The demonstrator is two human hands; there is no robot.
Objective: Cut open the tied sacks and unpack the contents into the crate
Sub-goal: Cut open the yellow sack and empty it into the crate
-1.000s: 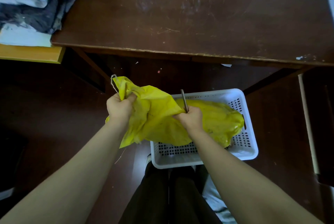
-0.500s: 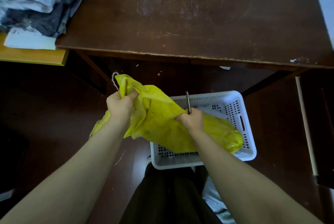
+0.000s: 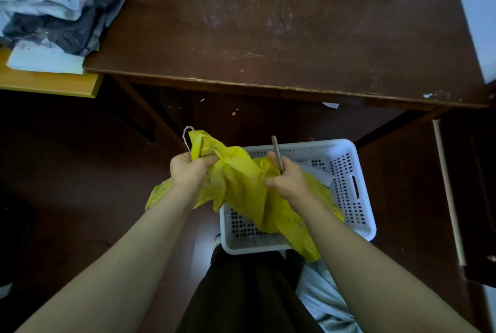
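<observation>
sack (image 3: 241, 187) contents hidden, tool (image 3: 276, 151) end buried in right hand (image 3: 288, 183)

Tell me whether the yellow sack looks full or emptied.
Looks emptied: the yellow sack hangs limp and crumpled between the left hand and right hand, draped into the white crate; its inside is hidden.

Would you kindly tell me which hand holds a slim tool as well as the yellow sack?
The right hand: a slim tool sticks up from its grip on the yellow sack, whereas the left hand grips only the sack's stringed end.

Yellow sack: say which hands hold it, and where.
Left hand grips the sack near its upper corner; right hand grips its middle, plus a thin tool.
</observation>
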